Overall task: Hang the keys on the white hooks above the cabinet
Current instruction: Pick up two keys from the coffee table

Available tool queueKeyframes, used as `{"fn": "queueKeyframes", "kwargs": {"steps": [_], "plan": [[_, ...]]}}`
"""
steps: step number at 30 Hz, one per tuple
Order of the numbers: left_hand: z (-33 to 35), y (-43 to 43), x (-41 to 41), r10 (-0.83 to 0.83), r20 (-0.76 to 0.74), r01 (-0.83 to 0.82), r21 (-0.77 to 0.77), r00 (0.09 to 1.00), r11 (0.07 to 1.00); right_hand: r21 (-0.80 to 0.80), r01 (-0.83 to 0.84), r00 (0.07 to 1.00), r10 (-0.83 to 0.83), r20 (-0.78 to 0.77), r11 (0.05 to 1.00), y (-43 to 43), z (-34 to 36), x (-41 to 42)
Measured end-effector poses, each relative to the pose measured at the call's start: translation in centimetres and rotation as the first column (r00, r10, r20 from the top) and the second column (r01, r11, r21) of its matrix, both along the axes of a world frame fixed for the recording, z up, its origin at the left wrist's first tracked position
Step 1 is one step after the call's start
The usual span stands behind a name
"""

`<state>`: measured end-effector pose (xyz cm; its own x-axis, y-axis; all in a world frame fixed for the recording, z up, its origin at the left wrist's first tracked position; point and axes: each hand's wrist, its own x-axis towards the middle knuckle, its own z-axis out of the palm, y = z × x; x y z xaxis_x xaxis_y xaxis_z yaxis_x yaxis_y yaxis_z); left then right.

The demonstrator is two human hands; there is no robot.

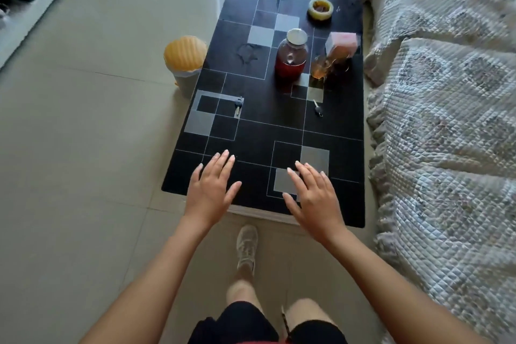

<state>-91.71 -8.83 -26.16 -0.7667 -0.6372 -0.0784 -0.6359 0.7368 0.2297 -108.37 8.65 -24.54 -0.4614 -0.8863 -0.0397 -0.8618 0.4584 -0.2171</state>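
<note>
Surface (251,131): a low, long top with a glossy black face, marked by thin white lines and some grey squares; the far end reflects light.
Left key (238,105): it lies flat on the surface near the left edge, with a dark head and the blade toward the camera.
Right key (317,109): it lies flat on the right half of the surface, dark head toward the camera, well apart from the left key.
Jar (291,53): a glass jar with a metal lid and red content, standing upright past the keys.
Pink box (343,42): it stands just right of the jar, near the right edge.
Glass item (321,69): amber and clear, just beside the jar; its shape is blurred.
Yellow ring-shaped dish (320,9): at the far part of the surface.
Left hand (210,186): open, fingers spread, palm down over the near left corner, holding nothing.
Right hand (312,195): open, fingers spread, palm down over the near end, holding nothing.
Bin (184,63): a small bin with a yellow domed lid, on the floor against the left side of the surface.
Floor (83,134): pale large tiles.
Sofa (446,120): at the right side, under a quilted pale cover.
Shoe (246,248): one white shoe on the floor below the hands.
</note>
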Motion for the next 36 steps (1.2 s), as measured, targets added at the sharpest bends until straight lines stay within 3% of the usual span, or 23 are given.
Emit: {"fn": "queueKeyframes", "kwargs": {"steps": [6, 10, 18, 23, 29, 36], "plan": [[-8.1, -9.4, -8.6, 0.001, 0.042, -0.006, 0.111, 0.999, 0.994, 0.012, 0.036, 0.998, -0.037, 0.055, 0.999, -9.2, -6.6, -5.2], [-17.4, -14.3, -14.9, -0.08, 0.124, 0.058, 0.177, 0.989, 0.983, 0.061, 0.031, 0.995, -0.037, 0.089, 0.998, -14.4, -15.8, -9.1], [-28.0, -24.2, -23.8, 0.046, 0.141, -0.049, 0.017, 0.989, 0.999, 0.082, 0.029, 0.999, -0.032, 0.03, 0.996, -22.5, -28.8, -16.7], [-30.5, -25.5, -24.5, 0.055, 0.2, -0.06, 0.018, 0.978, 0.998, 0.088, 0.03, 1.0, -0.031, 0.004, 0.996, -23.6, -30.8, -19.3], [-30.4, -23.2, -27.5, -0.127, 0.155, 0.117, 0.07, 0.98, 0.991, 0.135, 0.094, 0.996, -0.092, -0.015, 0.986, -23.2, -30.7, -23.0], [-30.5, -18.8, -33.7, -0.213, 0.104, 0.198, 0.133, 0.972, 0.971, 0.16, 0.232, 0.971, -0.219, -0.095, 0.959, -21.2, -30.6, -27.0]]}}
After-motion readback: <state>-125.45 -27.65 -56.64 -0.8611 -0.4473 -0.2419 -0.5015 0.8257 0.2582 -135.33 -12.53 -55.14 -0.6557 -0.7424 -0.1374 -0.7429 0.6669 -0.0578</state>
